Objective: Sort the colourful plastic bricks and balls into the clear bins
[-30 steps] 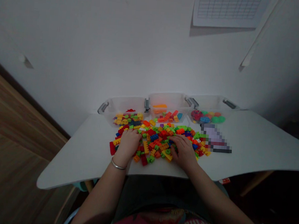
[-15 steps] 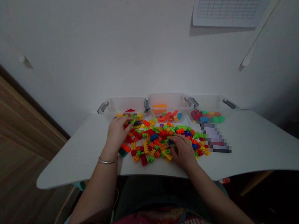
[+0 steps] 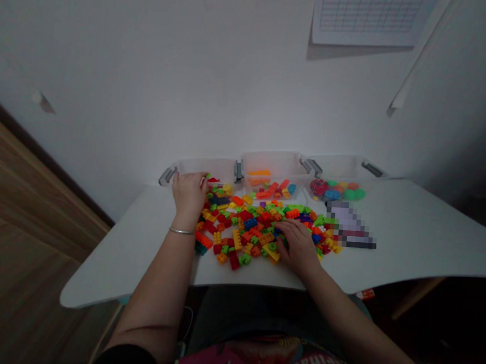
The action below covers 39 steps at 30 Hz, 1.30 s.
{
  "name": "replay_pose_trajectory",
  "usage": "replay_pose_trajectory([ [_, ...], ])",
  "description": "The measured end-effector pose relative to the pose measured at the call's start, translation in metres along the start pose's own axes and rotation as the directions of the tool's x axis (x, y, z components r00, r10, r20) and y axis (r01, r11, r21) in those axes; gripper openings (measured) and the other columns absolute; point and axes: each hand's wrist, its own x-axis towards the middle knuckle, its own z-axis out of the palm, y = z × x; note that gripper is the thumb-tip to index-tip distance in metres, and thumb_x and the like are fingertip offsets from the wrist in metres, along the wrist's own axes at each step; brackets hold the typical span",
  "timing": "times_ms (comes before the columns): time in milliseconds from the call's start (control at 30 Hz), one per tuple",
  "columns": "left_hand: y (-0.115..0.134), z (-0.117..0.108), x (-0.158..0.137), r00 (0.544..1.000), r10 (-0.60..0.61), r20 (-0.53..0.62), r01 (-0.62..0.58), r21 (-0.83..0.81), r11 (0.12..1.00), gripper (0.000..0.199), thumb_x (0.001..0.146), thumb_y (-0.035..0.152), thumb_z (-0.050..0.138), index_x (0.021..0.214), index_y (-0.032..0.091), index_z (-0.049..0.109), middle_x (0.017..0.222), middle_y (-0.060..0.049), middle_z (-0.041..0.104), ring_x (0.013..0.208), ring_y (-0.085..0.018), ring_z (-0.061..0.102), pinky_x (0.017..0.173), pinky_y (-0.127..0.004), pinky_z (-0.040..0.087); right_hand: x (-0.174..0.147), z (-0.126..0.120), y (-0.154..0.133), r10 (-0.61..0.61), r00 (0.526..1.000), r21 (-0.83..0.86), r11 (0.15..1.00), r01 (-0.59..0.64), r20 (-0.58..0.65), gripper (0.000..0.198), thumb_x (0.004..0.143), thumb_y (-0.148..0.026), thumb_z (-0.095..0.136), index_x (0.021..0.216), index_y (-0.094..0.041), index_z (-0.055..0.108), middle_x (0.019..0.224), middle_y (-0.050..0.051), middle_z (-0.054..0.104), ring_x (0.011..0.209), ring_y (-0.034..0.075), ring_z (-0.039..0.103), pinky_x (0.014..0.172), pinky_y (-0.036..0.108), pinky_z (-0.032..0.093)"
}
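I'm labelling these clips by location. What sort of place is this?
Probably a play corner at home: toy bricks heaped on a white table, with clear plastic tubs lined up behind them.

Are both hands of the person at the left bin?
No, the left hand is at the left bin, but the right hand is at the brick pile.

Likely a home: toy bricks [image 3: 267, 238]
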Motion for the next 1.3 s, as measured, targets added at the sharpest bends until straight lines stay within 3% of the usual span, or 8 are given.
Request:
replay_pose_trajectory([
  [200,0.002,0.004,0.007,0.993,-0.001,0.119,-0.013,0.115,0.993,0.037,0.092,0.029,0.038,0.103,0.020,0.072,0.094,-0.012,0.075,0.090,-0.027,0.068,0.110,-0.053,0.028,0.000,-0.002,-0.001,0.008,1.000,0.003,1.000,-0.008,-0.003,0.036,0.083,-0.017,0.051,0.118,-0.020,0.062,0.109,0.009,0.069,0.110,0.026,0.057,0.098,0.047,0.047],
  [433,-0.006,0.016,0.011,0.975,-0.089,0.202,0.101,-0.051,0.994,0.041,0.091,0.028,0.035,0.104,0.021,0.073,0.104,-0.011,0.075,0.099,-0.028,0.067,0.113,-0.056,0.026,0.000,-0.003,-0.001,0.000,1.000,-0.002,1.000,0.000,-0.013,0.035,0.083,-0.015,0.052,0.116,-0.020,0.061,0.110,0.008,0.069,0.110,0.026,0.057,0.098,0.046,0.047],
  [833,-0.008,0.013,0.007,0.978,-0.026,0.208,0.068,-0.197,0.978,0.037,0.092,0.029,0.037,0.106,0.021,0.070,0.106,-0.007,0.074,0.105,-0.023,0.065,0.119,-0.056,0.012,0.000,-0.004,0.001,-0.006,1.000,-0.004,1.000,0.006,-0.013,0.033,0.084,-0.016,0.052,0.115,-0.018,0.061,0.109,0.009,0.069,0.110,0.026,0.057,0.098,0.046,0.047],
  [933,-0.010,0.008,0.000,0.985,0.090,0.144,-0.051,-0.251,0.967,0.033,0.090,0.027,0.043,0.107,0.019,0.069,0.115,-0.009,0.070,0.112,-0.023,0.060,0.115,-0.054,0.024,0.000,-0.003,0.002,-0.010,1.000,0.001,1.000,0.010,-0.021,0.033,0.084,-0.016,0.052,0.116,-0.017,0.061,0.109,0.009,0.069,0.111,0.026,0.056,0.099,0.046,0.047],
  [1033,-0.007,0.000,-0.009,0.981,0.183,0.065,-0.169,-0.178,0.969,0.027,0.090,0.026,0.048,0.100,0.019,0.072,0.109,-0.010,0.069,0.107,-0.024,0.059,0.100,-0.045,0.043,0.001,-0.002,0.001,-0.001,1.000,-0.002,1.000,0.001,-0.018,0.033,0.084,-0.016,0.052,0.115,-0.017,0.061,0.109,0.009,0.069,0.110,0.026,0.056,0.098,0.046,0.047],
  [1133,0.001,-0.005,-0.018,0.945,0.290,0.151,-0.283,-0.064,0.957,0.021,0.089,0.026,0.054,0.096,0.022,0.073,0.098,-0.009,0.069,0.098,-0.025,0.059,0.090,-0.042,0.045,0.002,-0.003,0.001,0.001,1.000,-0.003,1.000,-0.001,-0.011,0.031,0.085,-0.016,0.051,0.114,-0.016,0.061,0.109,0.010,0.069,0.109,0.026,0.057,0.097,0.045,0.048],
  [1233,0.008,-0.002,-0.023,0.852,0.372,0.369,-0.389,-0.032,0.921,0.019,0.087,0.023,0.057,0.091,0.023,0.075,0.095,-0.009,0.071,0.097,-0.026,0.059,0.086,-0.040,0.045,0.003,-0.004,0.000,-0.007,1.000,-0.005,1.000,0.007,-0.015,0.031,0.085,-0.016,0.051,0.115,-0.016,0.061,0.109,0.009,0.069,0.109,0.026,0.057,0.097,0.045,0.048],
  [1300,0.011,0.003,-0.026,0.807,0.346,0.480,-0.385,-0.017,0.923,0.019,0.085,0.021,0.058,0.088,0.023,0.077,0.093,-0.009,0.071,0.096,-0.027,0.059,0.082,-0.038,0.044,0.003,-0.004,-0.001,-0.008,1.000,-0.012,1.000,0.008,-0.013,0.032,0.085,-0.016,0.051,0.115,-0.017,0.061,0.110,0.009,0.069,0.110,0.026,0.057,0.098,0.045,0.048],
])
